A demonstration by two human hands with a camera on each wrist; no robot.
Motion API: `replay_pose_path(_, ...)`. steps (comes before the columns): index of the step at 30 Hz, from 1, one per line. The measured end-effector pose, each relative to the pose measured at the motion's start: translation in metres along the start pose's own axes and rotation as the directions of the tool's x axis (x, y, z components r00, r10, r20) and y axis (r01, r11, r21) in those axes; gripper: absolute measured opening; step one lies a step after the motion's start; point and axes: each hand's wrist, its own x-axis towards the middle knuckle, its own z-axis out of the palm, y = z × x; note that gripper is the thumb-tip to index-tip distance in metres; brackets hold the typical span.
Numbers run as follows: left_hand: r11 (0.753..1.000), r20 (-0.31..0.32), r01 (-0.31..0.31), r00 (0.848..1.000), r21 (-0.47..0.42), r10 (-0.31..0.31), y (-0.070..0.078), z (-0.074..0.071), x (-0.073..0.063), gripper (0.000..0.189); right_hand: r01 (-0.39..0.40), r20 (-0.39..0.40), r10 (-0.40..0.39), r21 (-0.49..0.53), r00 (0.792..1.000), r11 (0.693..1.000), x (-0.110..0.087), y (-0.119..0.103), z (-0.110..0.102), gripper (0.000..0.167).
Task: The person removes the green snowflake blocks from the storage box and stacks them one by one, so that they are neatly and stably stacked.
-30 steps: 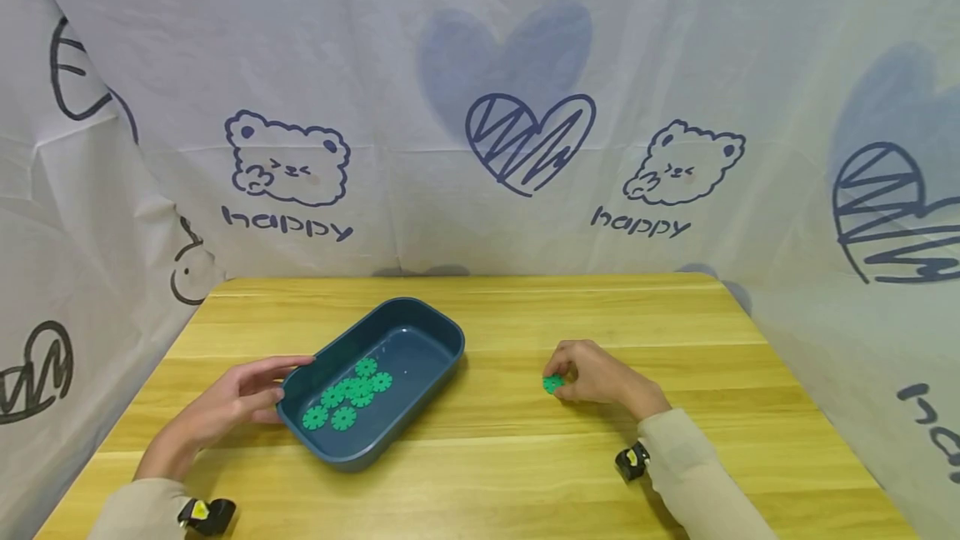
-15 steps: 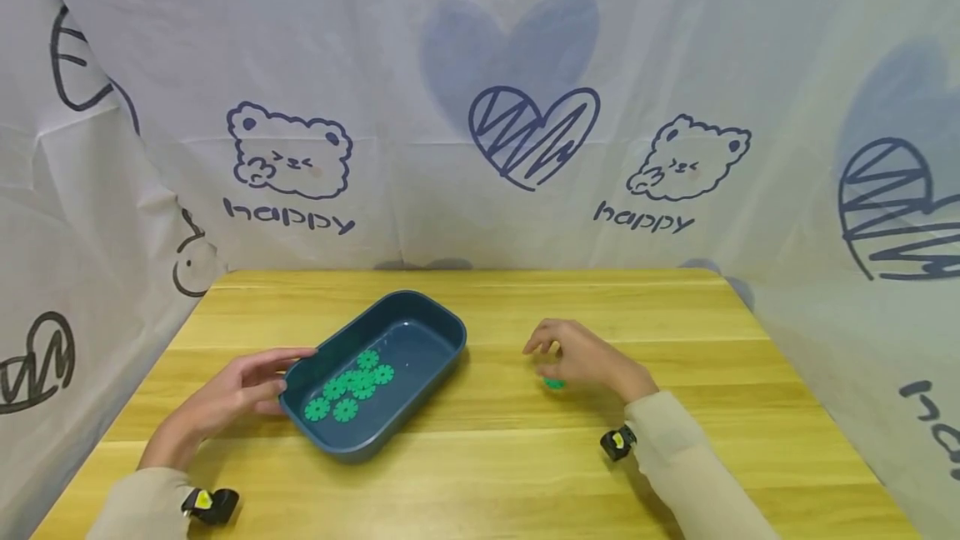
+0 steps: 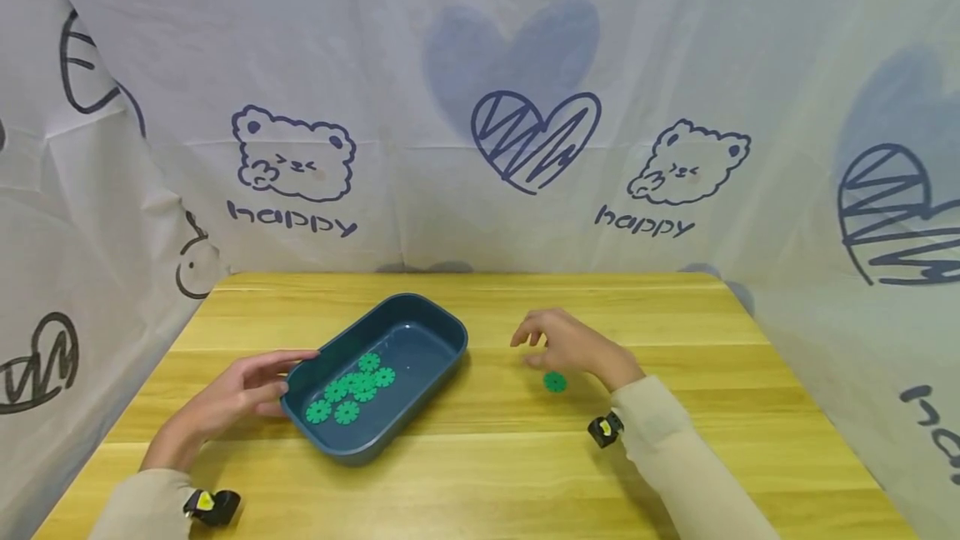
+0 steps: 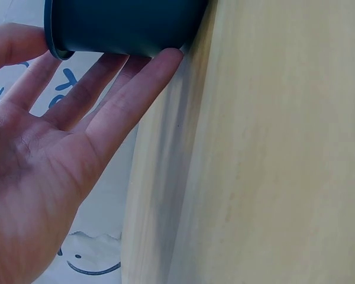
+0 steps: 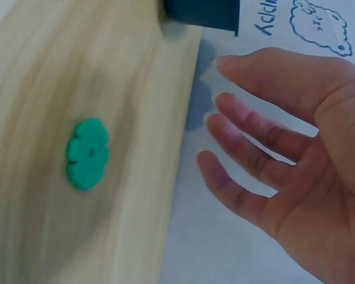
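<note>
A dark blue rectangular bin (image 3: 411, 432) stands at a slant on the table, left of centre. Several green notched plastic discs (image 3: 347, 412) lie in its left part. My left hand (image 3: 225, 398) rests its straight fingers and thumb against the outside of the bin's left end, as the left wrist view (image 4: 53, 160) also shows. A single green notched disc (image 3: 555, 382) with a small centre hole lies flat on the table to the right. Above and beside this disc hovers my right hand (image 3: 573, 346), fingers loosely bent, holding nothing. In the right wrist view the disc (image 5: 87, 154) is apart from the fingertips.
The wooden table (image 3: 480, 490) ends at a printed white cloth (image 3: 420, 190) behind it, with more cloth at both sides. A black wrist device (image 3: 604, 430) hangs at the right sleeve, and another (image 3: 213, 508) at the left sleeve.
My right hand has let go of the single green disc, which stays on the table, and has lifted up and to the left. The left hand and bin hold their place.
</note>
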Motion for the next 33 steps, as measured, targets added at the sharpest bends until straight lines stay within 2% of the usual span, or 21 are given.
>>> replay_pose_path(7,0.999,0.006,0.021,1.0,-0.028,-0.021,0.0,0.001,0.0,0.05,-0.078,0.074,0.079,-0.018,0.994,0.997,-0.011,0.019,0.009,0.028)
replay_pose_path(13,1.0,0.009,0.011,1.0,-0.023,-0.011,0.0,0.0,0.001,0.05,-0.078,0.09,0.078,-0.008,0.993,0.997,-0.02,0.035,0.018,0.027)
replay_pose_path(18,1.0,0.012,-0.003,1.0,-0.013,0.003,-0.002,0.0,0.001,0.049,-0.101,0.095,0.1,0.013,0.99,0.995,-0.022,0.038,0.019,0.029)
replay_pose_path(24,1.0,0.006,-0.019,1.0,0.0,0.019,-0.002,0.0,0.0,0.049,-0.093,0.101,0.092,0.004,0.991,0.996,-0.022,0.039,0.02,0.028)
replay_pose_path(33,1.0,0.005,-0.006,1.0,-0.01,0.006,-0.002,0.0,0.0,0.049,-0.098,0.097,0.095,0.021,0.991,0.995,-0.021,0.04,0.02,0.028)
